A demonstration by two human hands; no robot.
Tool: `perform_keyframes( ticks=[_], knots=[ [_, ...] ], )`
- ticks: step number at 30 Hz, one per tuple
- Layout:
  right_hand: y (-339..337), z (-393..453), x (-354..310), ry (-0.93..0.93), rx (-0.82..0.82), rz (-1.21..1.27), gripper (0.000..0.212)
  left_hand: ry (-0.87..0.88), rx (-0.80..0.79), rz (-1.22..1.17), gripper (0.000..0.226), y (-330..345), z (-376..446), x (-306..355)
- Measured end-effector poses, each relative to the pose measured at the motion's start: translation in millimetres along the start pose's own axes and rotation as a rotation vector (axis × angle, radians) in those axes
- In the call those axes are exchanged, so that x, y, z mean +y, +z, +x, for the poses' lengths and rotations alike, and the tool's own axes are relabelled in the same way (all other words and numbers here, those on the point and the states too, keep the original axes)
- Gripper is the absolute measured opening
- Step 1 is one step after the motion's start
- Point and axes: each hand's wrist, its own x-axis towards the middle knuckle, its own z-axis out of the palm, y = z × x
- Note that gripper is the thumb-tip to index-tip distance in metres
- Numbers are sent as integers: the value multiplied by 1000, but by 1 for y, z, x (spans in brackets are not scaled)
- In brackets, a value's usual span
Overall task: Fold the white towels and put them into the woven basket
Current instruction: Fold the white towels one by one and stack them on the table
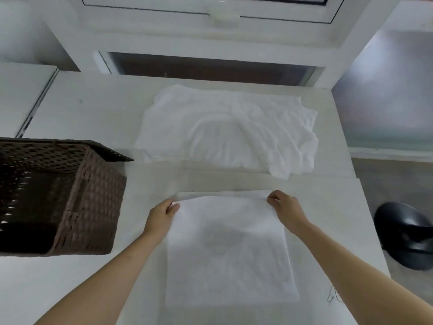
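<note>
A white towel (228, 249) lies on the white table in front of me, its upper layer laid over a lower one whose far edge shows just beyond. My left hand (161, 214) pinches the upper layer's far left corner. My right hand (284, 207) pinches its far right corner. A rumpled heap of white towels (227, 130) lies further back on the table. The brown woven basket (93, 198) stands at the left, and its inside looks dark.
The white table (105, 113) ends at the right, where the floor and a black rounded object (405, 235) lie beyond its edge. A window frame (210, 43) stands behind the table. A small pen mark (332, 294) is near my right forearm.
</note>
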Motion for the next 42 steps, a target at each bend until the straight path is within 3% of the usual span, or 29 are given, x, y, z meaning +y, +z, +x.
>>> perform_keyframes(
  ticks=[7,17,22,27,29,32,36,38,42],
  knots=[
    [19,37,13,-60,-84,-128,18,6,5,113,23,15,26,-11],
    [22,65,20,-152,16,-270,18,-32,94,241,32,17,42,-8],
    [31,80,26,-110,22,-325,20,-78,108,329,35,22,52,-5],
    [40,73,29,-148,61,-273,18,-110,159,365,33,28,51,1],
    [43,63,31,-189,167,-381,32,-16,268,330,33,28,42,3],
    [50,39,34,-268,239,-448,42,276,343,484,30,42,20,-5],
    [72,1,42,-433,193,-447,40,473,185,630,37,78,-19,-19],
    [87,-19,50,-475,95,-481,47,550,60,695,44,95,-37,-26],
    [105,-43,69,-368,-125,-665,64,497,-121,843,60,112,-55,-44]
  ],
)
